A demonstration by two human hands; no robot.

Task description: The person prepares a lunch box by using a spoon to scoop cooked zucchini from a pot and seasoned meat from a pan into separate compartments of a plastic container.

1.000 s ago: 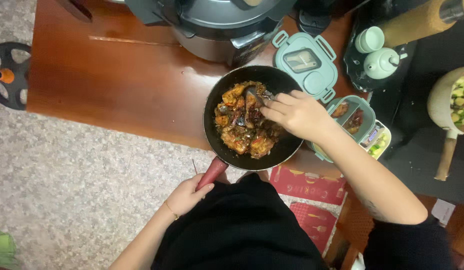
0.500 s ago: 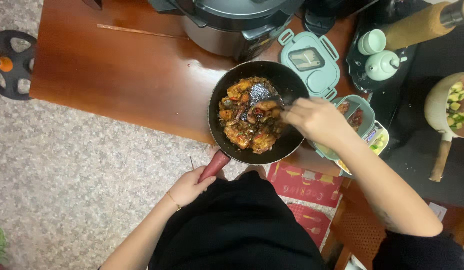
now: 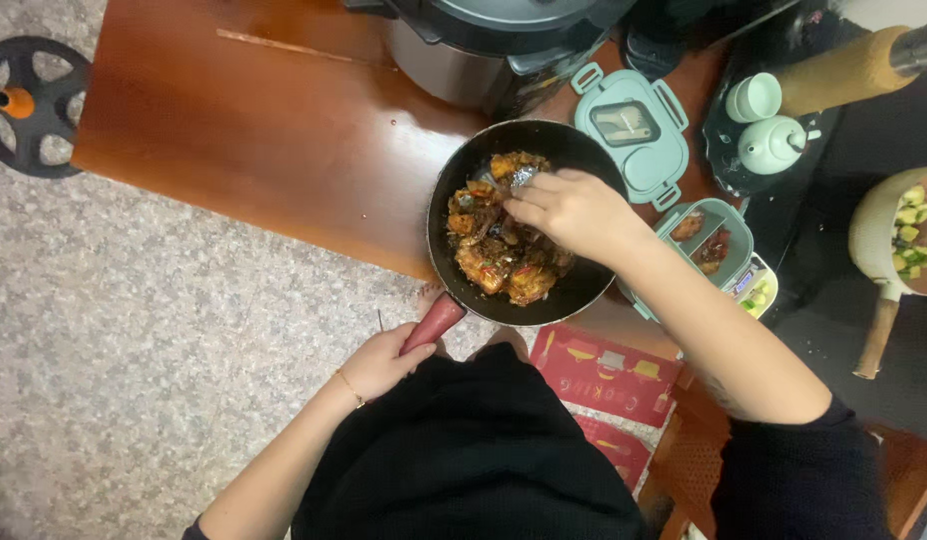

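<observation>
Now the black frying pan point(image 3: 574, 290) sits at the near edge of the reddish wooden worktop point(image 3: 254, 150), holding browned, sauced pieces of food point(image 3: 494, 255). The right hand point(image 3: 574, 210) is closed around a spoon point(image 3: 522, 178) whose bowl dips into the far side of the food; half a second ago that hand sat further right, at the pan's rim, and it has moved inward over the food. The left hand point(image 3: 379, 362) grips the pan's red handle point(image 3: 434, 322), as before. Just right of the pan lies a pale green lunch box point(image 3: 729, 250) with food in its compartments, its lid point(image 3: 629, 125) beyond. A dark cooker point(image 3: 484, 40) stands behind the pan.
</observation>
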